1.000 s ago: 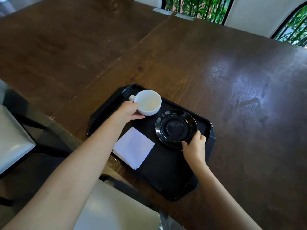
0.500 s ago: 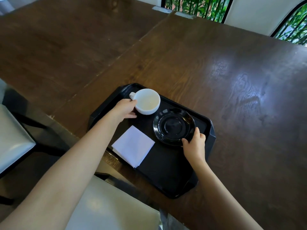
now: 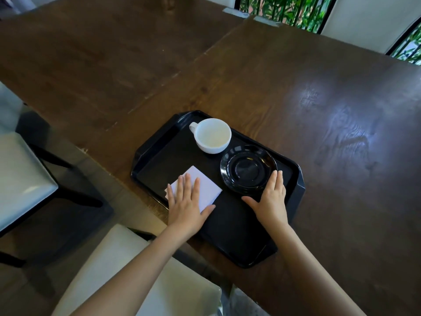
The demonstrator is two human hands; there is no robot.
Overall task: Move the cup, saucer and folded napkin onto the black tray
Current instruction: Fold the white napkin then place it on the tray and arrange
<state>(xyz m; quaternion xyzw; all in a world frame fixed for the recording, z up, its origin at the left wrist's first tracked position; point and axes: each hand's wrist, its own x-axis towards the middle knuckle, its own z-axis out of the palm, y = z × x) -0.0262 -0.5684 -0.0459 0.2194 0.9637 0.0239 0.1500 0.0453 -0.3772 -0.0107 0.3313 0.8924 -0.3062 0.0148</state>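
1. lying on the near-left part of the black tray (image 3: 296, 183), the folded napkin (image 3: 206, 187) is a white rectangle whose near corner reaches the tray's near rim; its long axis runs diagonally, near-left to far-right.
2. the left hand (image 3: 185, 205) rests flat on it, fingers spread, gripping nothing, so it is the nearer hand.
3. the right hand (image 3: 271, 198) lies open, fingertips touching the near rim of the glossy black saucer (image 3: 248, 168).
4. the empty white cup (image 3: 213, 135) stands upright in the far corner, handle pointing far-left.
5. all three appear to sit on the tray, on the dark wooden table (image 3: 319, 99).

Left hand (image 3: 185, 206) and right hand (image 3: 271, 201) lie flat, fingers extended, palms down.
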